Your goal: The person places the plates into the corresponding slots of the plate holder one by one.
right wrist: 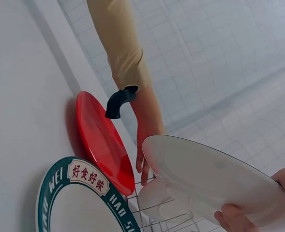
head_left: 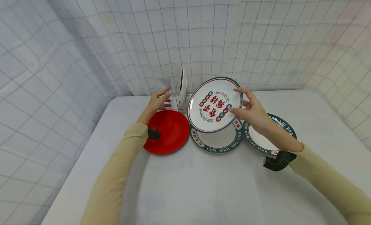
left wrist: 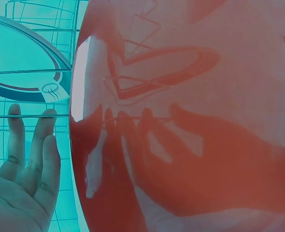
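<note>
My right hand (head_left: 255,113) pinches the right edge of a white plate (head_left: 213,104) with red characters and a dark rim. This plate hangs tilted over a green-rimmed plate (head_left: 215,144) and overlaps it in the head view. My left hand (head_left: 157,101) has its fingers spread beside a wire rack, above the far edge of a red plate (head_left: 168,131). In the left wrist view its fingertips are right at a wire of the rack (left wrist: 28,116). One plate (head_left: 183,88) stands upright in the rack, seen nearly edge-on.
Another green-rimmed plate (head_left: 261,141) lies at the right, partly hidden under my right forearm. All the lying plates are in a row on the white table (head_left: 185,186). A grid-patterned cloth (head_left: 203,34) hangs behind the rack and at both sides.
</note>
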`<action>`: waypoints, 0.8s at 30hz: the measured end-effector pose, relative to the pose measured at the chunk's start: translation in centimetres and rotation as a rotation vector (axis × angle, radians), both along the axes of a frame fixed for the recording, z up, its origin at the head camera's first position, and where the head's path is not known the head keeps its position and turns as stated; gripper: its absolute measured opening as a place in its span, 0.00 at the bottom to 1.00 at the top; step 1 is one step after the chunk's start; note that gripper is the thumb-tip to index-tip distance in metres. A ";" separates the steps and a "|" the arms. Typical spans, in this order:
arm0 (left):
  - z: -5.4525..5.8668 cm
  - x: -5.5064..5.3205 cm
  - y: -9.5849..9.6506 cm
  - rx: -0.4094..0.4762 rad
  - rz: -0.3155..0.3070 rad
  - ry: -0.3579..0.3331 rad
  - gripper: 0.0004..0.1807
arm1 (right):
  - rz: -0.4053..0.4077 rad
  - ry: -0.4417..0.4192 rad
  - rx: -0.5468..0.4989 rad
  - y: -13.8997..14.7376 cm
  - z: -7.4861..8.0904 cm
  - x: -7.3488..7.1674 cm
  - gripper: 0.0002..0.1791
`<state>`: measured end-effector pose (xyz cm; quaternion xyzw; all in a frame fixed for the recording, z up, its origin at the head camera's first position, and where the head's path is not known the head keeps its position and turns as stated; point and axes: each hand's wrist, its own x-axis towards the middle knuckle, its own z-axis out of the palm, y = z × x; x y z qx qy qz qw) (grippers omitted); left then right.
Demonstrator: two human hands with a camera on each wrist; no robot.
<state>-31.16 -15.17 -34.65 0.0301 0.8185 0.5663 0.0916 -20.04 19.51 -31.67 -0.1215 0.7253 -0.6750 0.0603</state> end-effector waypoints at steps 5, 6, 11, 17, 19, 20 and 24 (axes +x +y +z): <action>0.2 0.0 0.1 -0.002 0.004 0.005 0.27 | -0.020 0.022 -0.002 -0.6 0.7 -1.0 0.38; 0.2 0.1 0.1 -0.002 0.004 0.002 0.27 | -0.028 0.023 0.008 -0.7 0.8 -1.1 0.38; 0.1 0.2 0.1 0.001 0.002 -0.006 0.27 | -0.045 0.025 0.021 -1.2 1.2 -1.9 0.38; 0.2 0.2 0.1 0.003 0.000 -0.009 0.27 | -0.036 0.041 -0.005 -1.8 1.6 -2.8 0.37; 0.2 0.2 0.1 0.000 0.004 -0.010 0.27 | -0.037 0.044 -0.009 -1.9 1.7 -3.2 0.37; 0.2 0.2 0.1 -0.002 0.006 -0.011 0.27 | -0.042 0.044 -0.010 -2.0 1.7 -3.3 0.37; 0.2 0.1 0.1 0.009 0.011 -0.016 0.27 | -0.062 0.050 0.000 -2.5 1.9 -4.1 0.38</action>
